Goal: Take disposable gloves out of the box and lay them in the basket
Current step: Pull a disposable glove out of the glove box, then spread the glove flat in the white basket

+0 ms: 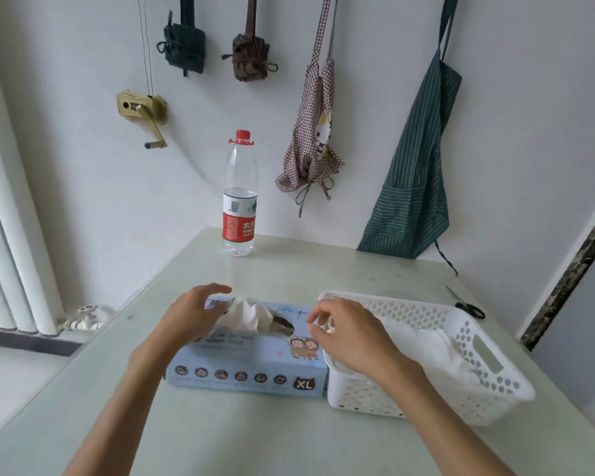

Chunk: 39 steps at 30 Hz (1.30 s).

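Resting on the blue box, the left hand lies with fingers relaxed beside the glove protruding from the top slot. The right hand hovers over the box's right end, fingers loosely curled; any grip cannot be confirmed. The white basket, touching the box, contains gloves.

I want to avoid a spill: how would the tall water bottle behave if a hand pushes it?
The water bottle is tall and narrow, so it probably tips easily. It looks under half full, so likely light. Its red cap is on, so little should spill.
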Tool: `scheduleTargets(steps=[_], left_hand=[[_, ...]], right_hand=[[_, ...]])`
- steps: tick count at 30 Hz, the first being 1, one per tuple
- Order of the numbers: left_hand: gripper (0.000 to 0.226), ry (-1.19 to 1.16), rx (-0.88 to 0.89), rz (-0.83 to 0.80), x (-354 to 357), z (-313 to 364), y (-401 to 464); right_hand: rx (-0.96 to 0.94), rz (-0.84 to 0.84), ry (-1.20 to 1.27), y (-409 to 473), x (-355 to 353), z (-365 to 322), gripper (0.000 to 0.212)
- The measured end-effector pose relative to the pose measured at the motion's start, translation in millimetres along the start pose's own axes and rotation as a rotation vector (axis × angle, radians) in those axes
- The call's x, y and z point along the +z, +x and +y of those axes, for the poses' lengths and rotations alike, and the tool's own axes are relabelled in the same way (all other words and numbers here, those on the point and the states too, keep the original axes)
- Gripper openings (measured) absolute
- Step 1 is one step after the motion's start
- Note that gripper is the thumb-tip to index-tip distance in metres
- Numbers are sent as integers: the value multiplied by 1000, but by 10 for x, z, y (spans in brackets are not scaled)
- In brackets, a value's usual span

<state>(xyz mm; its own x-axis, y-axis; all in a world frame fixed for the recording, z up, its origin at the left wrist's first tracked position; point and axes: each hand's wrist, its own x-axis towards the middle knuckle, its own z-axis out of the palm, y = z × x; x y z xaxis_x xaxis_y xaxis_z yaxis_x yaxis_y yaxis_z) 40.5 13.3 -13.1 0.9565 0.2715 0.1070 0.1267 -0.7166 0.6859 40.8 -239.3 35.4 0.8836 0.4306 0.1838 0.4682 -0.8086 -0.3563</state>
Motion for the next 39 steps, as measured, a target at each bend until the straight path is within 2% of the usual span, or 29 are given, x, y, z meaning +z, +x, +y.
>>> scheduleTargets(steps=[2, 5, 10, 12, 16, 22, 27, 28, 30, 31, 34, 37, 39], left_hand=[[42, 85, -6, -93, -18, -126, 52], [55, 190, 4, -125, -52, -134, 79], [54, 233, 26, -133, -47, -105, 103], [51, 202, 52, -152, -73, -118, 94], [49, 107, 75, -200, -171, -148, 110], [50, 211, 84, -200, -152, -116, 88], [50, 251, 38, -194, -130, -79, 71], [49, 245, 28, -194, -127, -73, 70], [48, 246, 16, -202, -131, -64, 69], [49, 258, 14, -207, -131, -63, 72], [49, 293, -2, -217, -119, -85, 69], [49, 294, -11, -219, -121, -75, 70], [49, 301, -9, -214, -125, -61, 59]], right_hand=[[-61, 23, 16, 119, 88, -156, 17], [-87, 35, 34, 254, 213, -295, 23], [-48, -71, 137, 427, 465, -386, 49], [2, -58, 214, 451, 555, -416, 45], [-18, 43, 200, 474, 639, -419, 19], [9, 45, 327, 483, 509, -314, 10], [-4, -162, 346, 440, 376, -250, 8], [-12, -110, 367, 448, 360, -244, 6], [-3, 113, 418, 480, 322, -201, 4], [13, 154, 425, 496, 292, -176, 6], [10, 13, 453, 493, 244, -125, 9], [13, 206, 522, 523, 194, -45, 5], [5, 191, 562, 528, 191, -42, 5]])
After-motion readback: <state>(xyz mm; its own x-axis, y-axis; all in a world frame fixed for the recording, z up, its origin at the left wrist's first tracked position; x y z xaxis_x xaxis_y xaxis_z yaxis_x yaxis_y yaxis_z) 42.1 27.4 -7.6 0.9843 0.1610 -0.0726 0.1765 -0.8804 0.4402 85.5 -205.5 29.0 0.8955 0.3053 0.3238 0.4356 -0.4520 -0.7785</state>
